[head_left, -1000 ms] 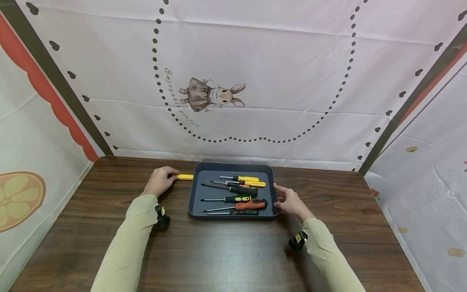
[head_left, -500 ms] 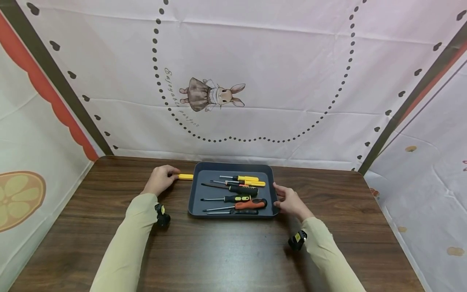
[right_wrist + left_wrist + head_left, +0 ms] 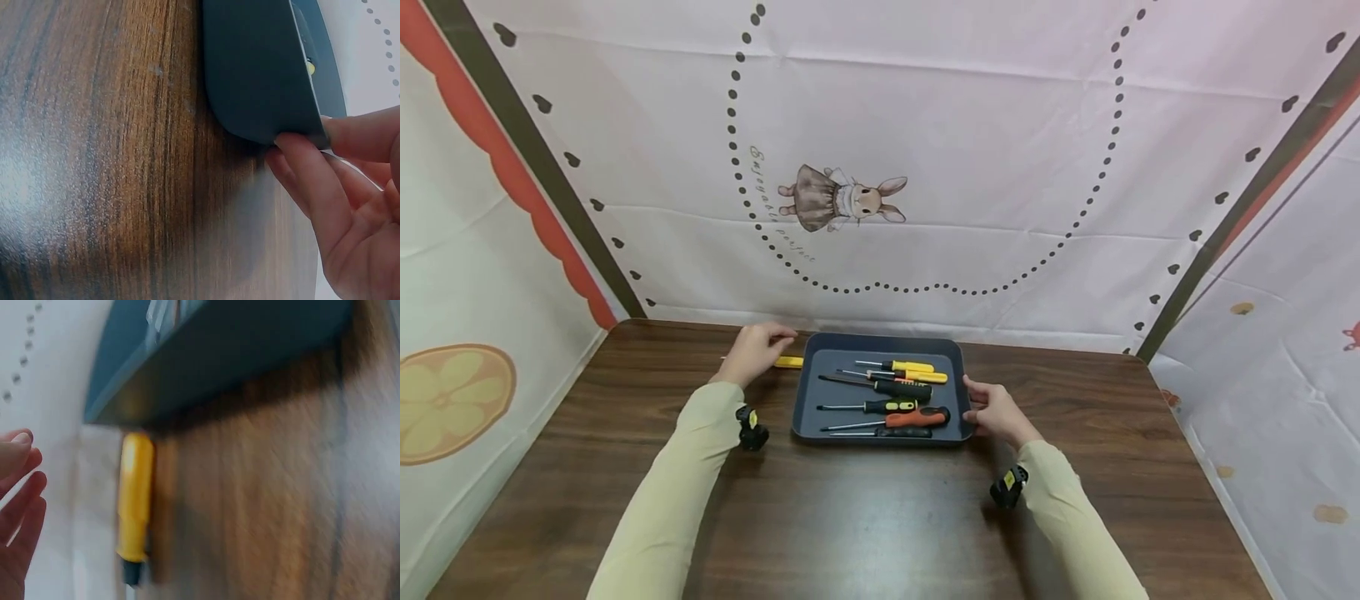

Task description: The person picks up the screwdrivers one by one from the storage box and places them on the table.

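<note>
My left hand (image 3: 754,352) hovers over a yellow-handled screwdriver (image 3: 788,362) on the table just left of the dark tray (image 3: 880,442). In the left wrist view the fingers (image 3: 25,519) are loosely bent and apart from the yellow handle (image 3: 134,494), holding nothing. That handle points at the tray's side; its metal shaft runs to the left, partly behind the hand. At the tray's right end, my right hand (image 3: 997,414) pinches the rim, thumb on top and fingers against the outer wall. Inside the tray lie several screwdrivers, among them an orange-handled one (image 3: 917,418).
Brown wooden table (image 3: 865,525) surrounds the tray, with bare wood in front of it. A printed cloth (image 3: 970,167) with a rabbit picture hangs behind the table's back edge, and more cloth hangs at both sides.
My left hand has let go of the yellow screwdriver's handle and moved up and right towards the tray's left corner. The right hand keeps its grip on the tray. The head view has shifted slightly.
</note>
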The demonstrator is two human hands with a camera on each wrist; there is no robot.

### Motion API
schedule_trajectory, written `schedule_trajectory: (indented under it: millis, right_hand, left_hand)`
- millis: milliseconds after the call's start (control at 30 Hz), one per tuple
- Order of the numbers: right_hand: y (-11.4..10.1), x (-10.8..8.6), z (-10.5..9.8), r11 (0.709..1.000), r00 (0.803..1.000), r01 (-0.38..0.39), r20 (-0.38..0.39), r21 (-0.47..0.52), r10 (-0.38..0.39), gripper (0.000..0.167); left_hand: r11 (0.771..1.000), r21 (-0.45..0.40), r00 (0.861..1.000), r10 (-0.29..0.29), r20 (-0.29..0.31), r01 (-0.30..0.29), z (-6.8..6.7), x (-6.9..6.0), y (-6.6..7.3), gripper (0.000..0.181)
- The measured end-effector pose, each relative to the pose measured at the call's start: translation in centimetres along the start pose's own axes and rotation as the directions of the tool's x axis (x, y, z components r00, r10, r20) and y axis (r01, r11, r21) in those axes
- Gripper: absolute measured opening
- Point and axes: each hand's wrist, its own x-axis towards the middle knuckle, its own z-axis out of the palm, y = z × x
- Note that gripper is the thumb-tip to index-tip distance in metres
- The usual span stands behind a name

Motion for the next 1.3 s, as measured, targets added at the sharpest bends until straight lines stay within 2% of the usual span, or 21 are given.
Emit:
schedule_trajectory:
  millis: [133, 200, 300, 400, 500, 633, 833, 1033, 1133, 1300]
  right_hand:
    - [0.1, -0.1, -0.1, 1.0, 1.0, -0.001, -0.001, 0.004, 0.001, 0.067]
    - [0.2, -0.1, 0.0, 1.0, 1.0, 0.001, -0.003, 0.006, -0.001, 0.067]
    - [0.3, 0.1, -0.1, 1.0, 1.0, 0.003, -0.006, 0.004, -0.003, 0.067]
    - [0.4, 0.3, -0.2, 1.0, 1.0, -0.002, -0.008, 0.005, 0.002, 0.067]
    - [0.3, 0.2, -0.3, 1.0, 1.0, -0.001, -0.008, 0.008, 0.001, 0.067]
    - [0.3, 0.1, -0.2, 1.0, 1.0, 0.005, -0.006, 0.016, -0.005, 0.067]
    - [0.3, -0.1, -0.2, 0.999, 1.0, 0.017, -0.001, 0.034, -0.017, 0.066]
    - [0.4, -0.1, -0.4, 0.999, 1.0, 0.017, -0.013, 0.029, -0.017, 0.066]
    - [0.4, -0.1, -0.3, 0.999, 1.0, 0.016, -0.014, 0.034, -0.015, 0.066]
    - [0.4, 0.0, 0.0, 0.998, 1.0, 0.009, -0.014, 0.055, -0.008, 0.066]
  left_hand:
    - [0.998, -0.067, 0.999, -0.009, 0.048, 0.013, 0.4, 0.6, 2.6, 0.024]
    - [0.996, -0.09, 0.998, 0.007, 0.063, -0.001, 0.7, 1.0, 4.1, 0.026]
    - [0.996, -0.083, 0.996, 0.044, 0.084, -0.037, 1.4, 1.9, 6.4, 0.025]
    - [0.995, -0.063, 0.987, 0.088, 0.134, -0.08, 2.6, 3.2, 8.3, 0.024]
    - [0.996, -0.054, 0.976, 0.087, 0.199, -0.078, 4.0, 4.4, 9.5, 0.024]
    - [0.998, -0.021, 0.964, 0.068, 0.258, -0.065, 5.7, 5.4, 10.6, 0.025]
    - [0.994, 0.075, 0.951, 0.052, 0.305, -0.079, 8.0, 6.2, 11.8, 0.024]
    - [0.99, 0.113, 0.939, 0.046, 0.341, -0.09, 10.4, 6.8, 13.2, 0.026]
    - [0.989, 0.125, 0.932, 0.029, 0.362, -0.08, 11.2, 6.9, 13.4, 0.026]
    - [0.987, 0.158, 0.92, -0.033, 0.39, -0.032, 12.3, 7.0, 12.8, 0.027]
